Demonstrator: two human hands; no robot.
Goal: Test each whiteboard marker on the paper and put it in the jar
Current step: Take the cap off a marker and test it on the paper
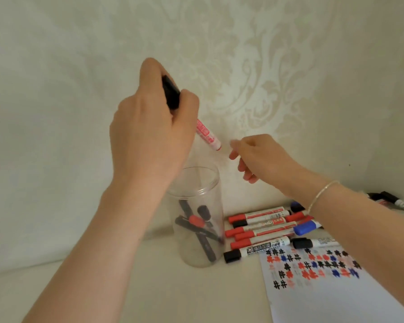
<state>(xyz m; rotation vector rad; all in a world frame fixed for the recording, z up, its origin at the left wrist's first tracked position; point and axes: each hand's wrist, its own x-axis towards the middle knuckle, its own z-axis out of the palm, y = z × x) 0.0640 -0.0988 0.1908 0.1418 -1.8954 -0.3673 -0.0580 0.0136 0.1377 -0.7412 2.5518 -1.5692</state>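
My left hand is up above the clear jar, fingers curled tight round a marker held at a slant, black cap end poking out the top of my fist, the white barrel with red print running down and to the right. Its low tip looks red, though the blur makes it hard to say whether that end is capped. My right hand hangs just beside that tip, not touching it, fingers loosely curled and holding nothing that I can see; a thin bracelet sits on that wrist. The jar stands upright on the table, right below my left hand, with several markers already inside, black ones and one red cap among them. To its right lies a heap of markers, red, black and blue caps, resting at the top edge of the paper, which is covered in black, red and blue test marks.
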